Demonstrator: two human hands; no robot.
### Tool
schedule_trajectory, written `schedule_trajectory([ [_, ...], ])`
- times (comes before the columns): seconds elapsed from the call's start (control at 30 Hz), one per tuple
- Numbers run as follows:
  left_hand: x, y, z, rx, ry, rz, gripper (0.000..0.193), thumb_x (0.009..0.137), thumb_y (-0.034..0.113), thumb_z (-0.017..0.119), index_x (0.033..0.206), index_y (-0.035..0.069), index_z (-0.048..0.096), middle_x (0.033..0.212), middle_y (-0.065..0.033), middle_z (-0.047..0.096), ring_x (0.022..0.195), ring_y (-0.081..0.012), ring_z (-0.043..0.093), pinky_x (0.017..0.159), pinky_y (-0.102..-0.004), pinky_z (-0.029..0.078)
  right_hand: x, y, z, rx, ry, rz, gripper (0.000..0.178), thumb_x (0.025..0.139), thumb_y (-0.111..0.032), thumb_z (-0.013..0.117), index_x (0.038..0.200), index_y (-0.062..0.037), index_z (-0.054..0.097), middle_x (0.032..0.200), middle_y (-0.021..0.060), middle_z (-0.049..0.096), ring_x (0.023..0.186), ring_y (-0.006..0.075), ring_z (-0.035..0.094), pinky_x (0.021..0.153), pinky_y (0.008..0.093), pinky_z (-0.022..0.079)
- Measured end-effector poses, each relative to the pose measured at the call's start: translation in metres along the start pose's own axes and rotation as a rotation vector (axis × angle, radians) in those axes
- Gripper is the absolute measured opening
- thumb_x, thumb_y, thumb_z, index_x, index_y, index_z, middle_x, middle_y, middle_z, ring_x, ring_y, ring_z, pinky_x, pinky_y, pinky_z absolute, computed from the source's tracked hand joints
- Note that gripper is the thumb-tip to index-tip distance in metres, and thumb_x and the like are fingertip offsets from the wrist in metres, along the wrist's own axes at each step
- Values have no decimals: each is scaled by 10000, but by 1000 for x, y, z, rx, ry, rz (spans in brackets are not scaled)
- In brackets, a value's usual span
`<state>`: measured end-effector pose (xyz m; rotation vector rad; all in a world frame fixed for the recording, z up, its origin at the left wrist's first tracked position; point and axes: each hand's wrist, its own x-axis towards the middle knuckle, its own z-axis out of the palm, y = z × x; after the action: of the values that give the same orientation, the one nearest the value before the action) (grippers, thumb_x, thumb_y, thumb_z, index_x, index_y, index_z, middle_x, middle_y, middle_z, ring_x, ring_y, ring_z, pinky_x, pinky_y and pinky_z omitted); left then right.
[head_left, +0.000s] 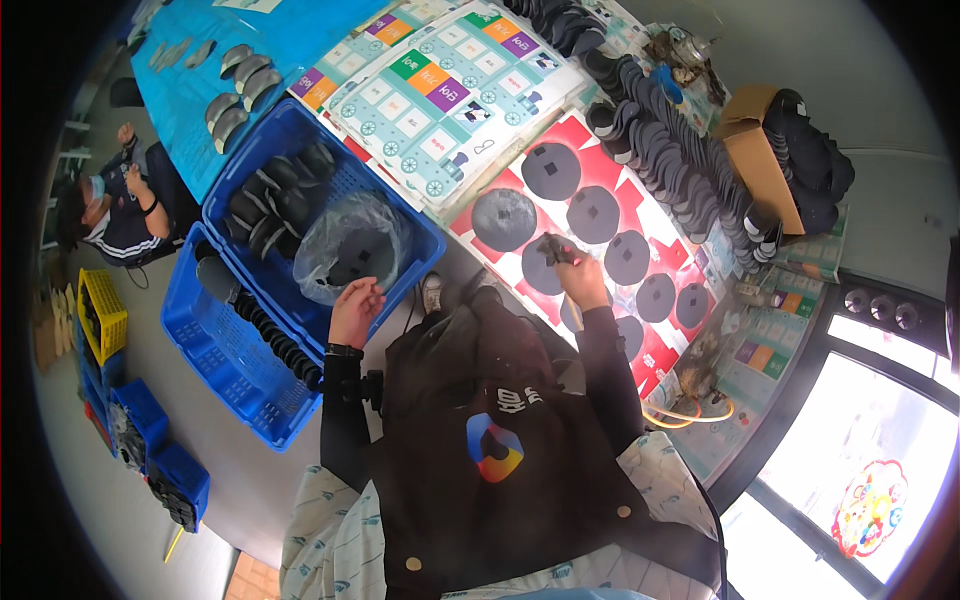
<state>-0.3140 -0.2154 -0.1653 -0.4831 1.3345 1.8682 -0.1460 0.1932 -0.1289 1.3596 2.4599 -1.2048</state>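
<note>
Several dark grey round discs, each with a small square at its centre, lie on a red and white board [668,352]. My right hand [586,281] is closed around what looks like a brush [553,249], its dark end over one disc [540,268]. To the left, another disc [503,220] looks paler and shinier than the others. My left hand [357,312] hovers by the blue crate's near side, its fingers loosely bent and nothing visible in them. Beside it, a clear plastic bag [340,232] in the blue crate [425,246] has dark discs inside.
Rows of stacked dark curved pieces [668,150] line the table's far right, by a cardboard box [757,165]. Printed boards [440,110] lie ahead. A second blue crate [215,355] stands at the left. Another person [125,205] sits at far left, beyond a blue-covered table [180,110].
</note>
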Motion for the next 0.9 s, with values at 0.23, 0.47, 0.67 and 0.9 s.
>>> schedule_trajectory([
  [0.23, -5, -2, 0, 12, -15, 11, 174, 1005, 163, 590, 1143, 82, 658, 989, -20, 685, 893, -156, 670, 813, -280, 512, 11, -15, 21, 178, -21, -118, 209, 797, -159, 651, 929, 3, 667, 809, 266, 657, 835, 477, 647, 721, 472, 501],
  [0.47, -10, -7, -8, -7, -2, 24, 171, 1005, 162, 591, 1140, 79, 656, 983, -33, 694, 885, -159, 676, 819, -292, 520, 12, -34, 17, 62, -2, -172, 226, 778, -165, 655, 948, -17, 665, 841, 265, 654, 862, 480, 625, 756, 484, 495],
  [0.67, -12, -14, -16, 14, 3, 7, 175, 1004, 165, 590, 1140, 74, 654, 983, -36, 697, 882, -166, 677, 834, -296, 530, 9, -35, 17, -69, -148, -346, 240, 790, -183, 663, 970, -25, 680, 899, 268, 665, 899, 468, 631, 766, 491, 499],
  [0.9, -13, -14, -13, -7, 17, -2, 180, 1002, 169, 600, 1145, 74, 652, 984, -46, 695, 885, -165, 676, 835, -298, 531, 10, -21, 20, 59, -94, -413, 302, 798, -183, 666, 1061, -38, 701, 838, 235, 671, 863, 424, 666, 782, 437, 513],
])
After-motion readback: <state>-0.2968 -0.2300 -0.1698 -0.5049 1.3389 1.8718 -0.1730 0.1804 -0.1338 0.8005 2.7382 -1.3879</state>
